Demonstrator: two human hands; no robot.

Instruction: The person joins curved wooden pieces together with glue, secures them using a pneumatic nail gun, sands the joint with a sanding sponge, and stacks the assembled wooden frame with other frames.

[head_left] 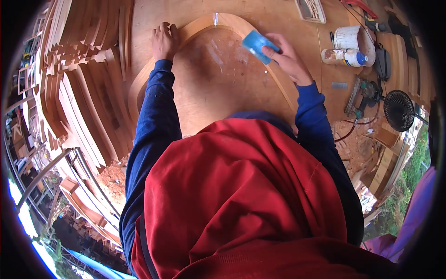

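A curved wooden arch lies on the plywood tabletop in front of me, with a whitish streak across its top, perhaps at a joint. My left hand rests on the arch's left side, fingers apart and slightly bent. On the other side, my right hand grips a flat blue rectangular scraper between thumb and fingers. The scraper is blurred and sits over the right curve of the arch; whether it touches the wood I cannot tell.
Stacks of curved wooden pieces stand along the left. To the right are a white bucket, a bottle with a blue cap, a power tool with a red hose, and a black fan. A pale tray lies at the back.
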